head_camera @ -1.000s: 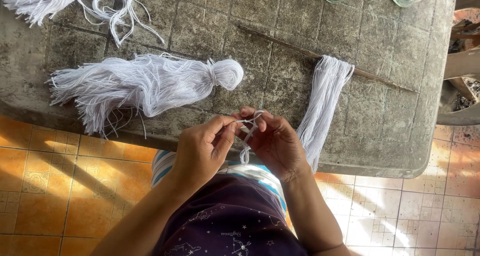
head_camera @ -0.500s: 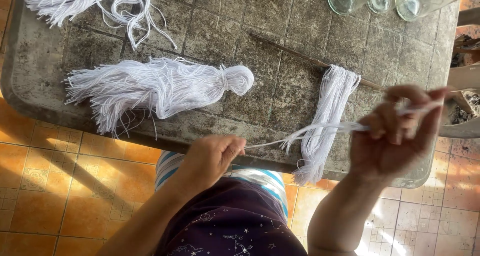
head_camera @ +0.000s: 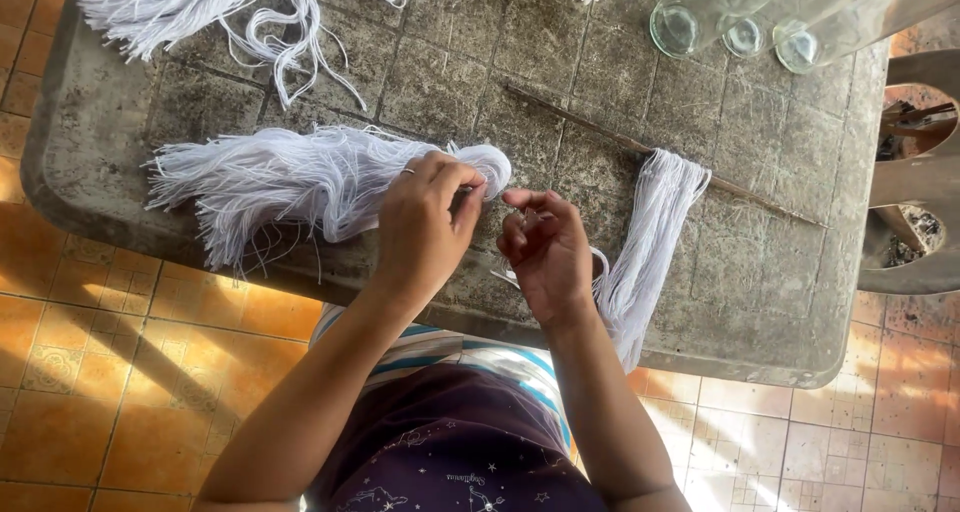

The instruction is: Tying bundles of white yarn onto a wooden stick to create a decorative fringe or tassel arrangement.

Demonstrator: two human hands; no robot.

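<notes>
Over a worn grey table, 2 hands meet: the left hand pinches a white yarn tassel beneath it; the right hand, fingers curled, holds a thin white strand.

Bright daylight, long floor shadows, sharp.

The yarn doll is white, and so is the yarn bundle at 3 o'clock from it. The table is grey with a square grid pattern. The floor tiles are orange, the shirt striped blue and white
</notes>
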